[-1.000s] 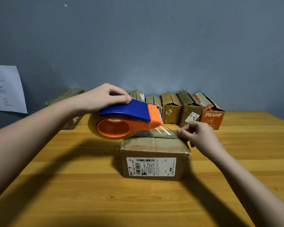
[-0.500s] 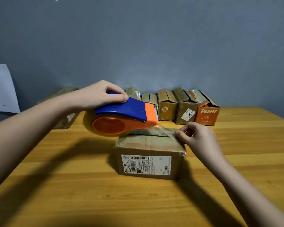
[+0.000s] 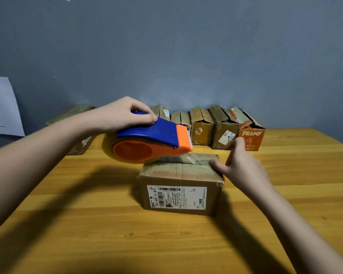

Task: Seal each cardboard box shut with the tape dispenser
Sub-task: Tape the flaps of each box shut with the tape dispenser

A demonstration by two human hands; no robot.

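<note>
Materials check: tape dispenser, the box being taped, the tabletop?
Tape dispenser: looks like moulded plastic, glossy blue and orange, smooth even colour. The teeth at its tip could be metal; too small to tell.
Box: brown corrugated-looking cardboard, matt and scuffed, creased edges, paper label, shiny clear tape on top.
Table: wood or wood-look laminate, yellow grain with a slight sheen; can't tell which.

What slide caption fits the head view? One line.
Left hand holds tape dispenser over cardboard box; right hand steadies it.

count: 1 tape dispenser (image 3: pixel 151 142), 1 box in front (image 3: pixel 181 186), 5 boxes in the back row (image 3: pixel 210 125), 1 more box far left (image 3: pixel 75 123), so 7 boxes. 1 paper sheet (image 3: pixel 3 107) on the wall. 2 hands.
</note>
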